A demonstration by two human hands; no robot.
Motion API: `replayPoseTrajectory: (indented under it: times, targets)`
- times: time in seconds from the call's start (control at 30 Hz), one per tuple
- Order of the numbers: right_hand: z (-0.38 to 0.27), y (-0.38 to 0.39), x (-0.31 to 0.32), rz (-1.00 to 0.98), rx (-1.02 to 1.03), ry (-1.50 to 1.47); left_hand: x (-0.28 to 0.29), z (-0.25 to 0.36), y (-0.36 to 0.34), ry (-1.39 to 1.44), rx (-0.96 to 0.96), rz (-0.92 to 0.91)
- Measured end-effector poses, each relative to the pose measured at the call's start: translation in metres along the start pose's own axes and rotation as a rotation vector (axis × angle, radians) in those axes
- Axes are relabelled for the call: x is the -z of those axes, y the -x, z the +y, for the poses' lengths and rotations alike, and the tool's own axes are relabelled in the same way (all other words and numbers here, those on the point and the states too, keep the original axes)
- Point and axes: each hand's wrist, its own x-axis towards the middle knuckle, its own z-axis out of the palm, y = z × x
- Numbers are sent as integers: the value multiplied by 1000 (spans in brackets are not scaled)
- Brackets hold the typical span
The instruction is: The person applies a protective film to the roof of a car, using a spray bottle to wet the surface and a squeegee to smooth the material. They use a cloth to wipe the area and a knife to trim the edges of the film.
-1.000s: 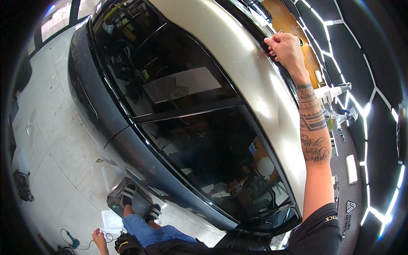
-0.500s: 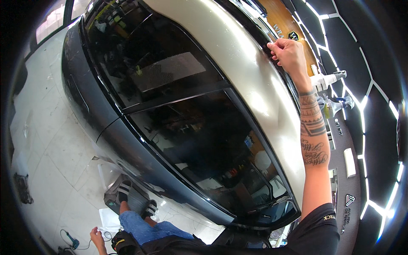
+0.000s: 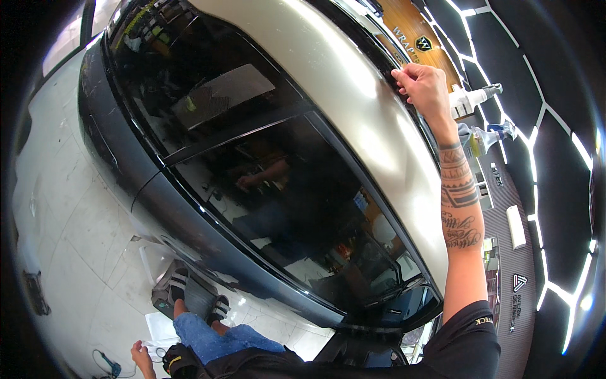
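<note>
My right arm reaches across the car, over its pale satin-gold roof strip [image 3: 353, 95]. With thumb and fingers pinched together, my right hand [image 3: 421, 90] is at the black far edge of that strip; whatever lies between the fingertips is too small to make out. Low on the left, my left hand [image 3: 142, 360] hangs beside a black waist pouch [image 3: 180, 361]. Its fingers are curled next to something whitish, which I cannot identify. Dark tinted side windows [image 3: 278, 189] and a dark grey lower body [image 3: 170, 202] make up the car's near side.
My sandalled feet stand on a grey step platform [image 3: 196, 294]. A corded green tool [image 3: 112, 366] and a white sheet [image 3: 161, 328] lie on the pale tiled floor [image 3: 69, 208]. Beyond the roof are white [image 3: 470, 101] and clear [image 3: 483, 140] spray bottles, near a dark counter [image 3: 505, 278].
The view has shifted slightly, so the car sits further left in it. My right hand stays pinched at the roof's far edge. My left hand remains low by the pouch.
</note>
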Motion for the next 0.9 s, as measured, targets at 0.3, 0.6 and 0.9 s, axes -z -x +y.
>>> replayPoseTrajectory:
  times: [0.3, 0.6, 0.9]
  targets:
    - [16, 32, 18, -38, -10, 154, 2, -4, 7, -5, 18, -10]
    - [19, 57, 28, 19, 3, 107, 1, -2, 12, -25, 8, -40]
    - [35, 80, 38, 32, 11, 87, -1, -11, 16, -2, 3, -19]
